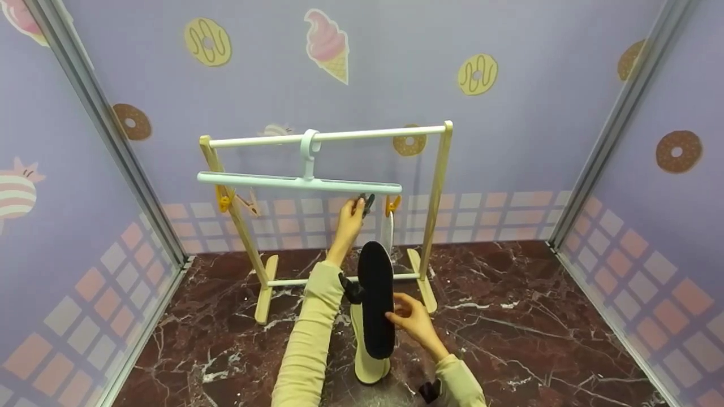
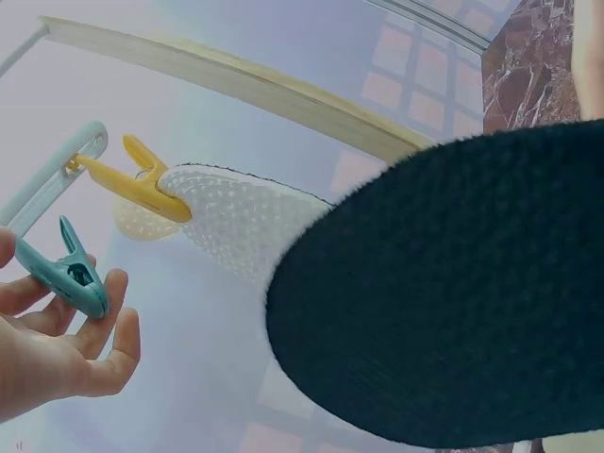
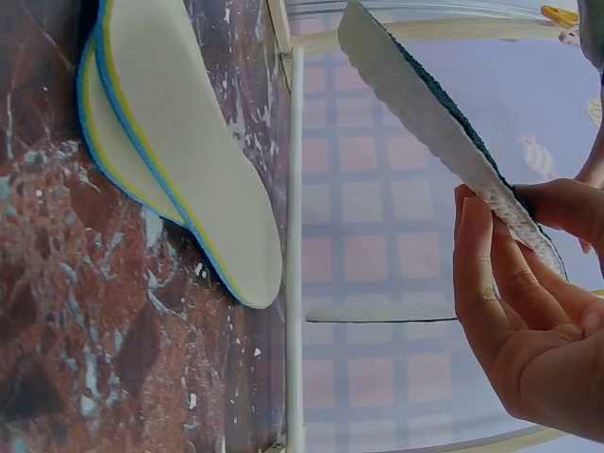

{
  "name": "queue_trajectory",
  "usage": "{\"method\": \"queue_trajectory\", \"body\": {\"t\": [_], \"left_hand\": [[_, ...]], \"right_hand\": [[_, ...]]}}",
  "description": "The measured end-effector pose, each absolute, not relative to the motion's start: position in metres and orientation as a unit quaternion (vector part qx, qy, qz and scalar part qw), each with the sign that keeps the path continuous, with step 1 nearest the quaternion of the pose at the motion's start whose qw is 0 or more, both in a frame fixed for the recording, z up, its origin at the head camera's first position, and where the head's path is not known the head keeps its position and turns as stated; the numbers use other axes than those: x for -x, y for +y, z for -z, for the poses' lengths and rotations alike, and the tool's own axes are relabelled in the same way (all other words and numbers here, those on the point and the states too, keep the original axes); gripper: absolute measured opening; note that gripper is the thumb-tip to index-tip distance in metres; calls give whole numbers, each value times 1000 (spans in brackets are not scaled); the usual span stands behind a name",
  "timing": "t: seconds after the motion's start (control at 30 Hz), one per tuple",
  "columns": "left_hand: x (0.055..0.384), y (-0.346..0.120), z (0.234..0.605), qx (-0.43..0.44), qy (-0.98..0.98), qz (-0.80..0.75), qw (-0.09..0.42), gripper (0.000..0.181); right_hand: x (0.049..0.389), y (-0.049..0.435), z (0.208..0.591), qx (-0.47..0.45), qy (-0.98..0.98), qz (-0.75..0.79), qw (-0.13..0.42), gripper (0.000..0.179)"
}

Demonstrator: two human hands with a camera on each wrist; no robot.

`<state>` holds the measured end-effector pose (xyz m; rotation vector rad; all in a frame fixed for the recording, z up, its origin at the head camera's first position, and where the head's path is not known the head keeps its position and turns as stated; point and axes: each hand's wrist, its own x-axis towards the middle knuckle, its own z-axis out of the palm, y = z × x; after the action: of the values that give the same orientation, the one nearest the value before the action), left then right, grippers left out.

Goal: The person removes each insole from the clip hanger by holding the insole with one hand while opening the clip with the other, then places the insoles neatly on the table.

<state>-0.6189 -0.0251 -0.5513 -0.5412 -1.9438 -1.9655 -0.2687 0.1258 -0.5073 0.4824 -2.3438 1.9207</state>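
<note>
My left hand (image 1: 350, 221) is just below the right part of a pale mint hanger (image 1: 254, 180), holding a teal clothespin (image 2: 68, 276) between thumb and fingers. My right hand (image 1: 414, 319) pinches a black insole (image 1: 376, 299) by its edge, thumb on the dark fuzzy face and fingers against the white dimpled underside. That insole stands upright in front of the rack. Beside the left hand, a yellow clothespin (image 2: 142, 184) at the hanger's right end grips another insole (image 2: 241, 217), which hangs with its white side showing.
The hanger hooks over the top bar of a wood-and-white rack (image 1: 384, 133). At its left end are another yellow clothespin (image 1: 224, 202) and a wooden clothespin (image 1: 249, 204). Two cream insoles (image 3: 189, 142) with blue and yellow edging lie overlapped on the dark red marbled surface (image 1: 509, 339).
</note>
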Motion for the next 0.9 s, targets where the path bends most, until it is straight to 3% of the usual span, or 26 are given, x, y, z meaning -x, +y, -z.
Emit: {"method": "queue_trajectory", "body": {"t": [0.3, 0.57, 0.67, 0.83, 0.9], "left_hand": [[500, -24, 458, 164, -691, 693, 127, 33], [509, -24, 467, 172, -684, 697, 130, 33], [502, -23, 460, 160, -692, 691, 135, 32], [464, -20, 429, 132, -703, 687, 125, 31], [469, -20, 435, 141, -697, 691, 128, 32]], "right_hand": [[281, 132, 537, -154, -766, -623, 27, 44], [273, 130, 529, -145, -760, -633, 3, 45], [265, 128, 520, -146, -760, -634, -4, 45], [260, 127, 517, -144, -760, -633, -15, 46], [260, 128, 519, -145, -760, -633, -20, 47]]}}
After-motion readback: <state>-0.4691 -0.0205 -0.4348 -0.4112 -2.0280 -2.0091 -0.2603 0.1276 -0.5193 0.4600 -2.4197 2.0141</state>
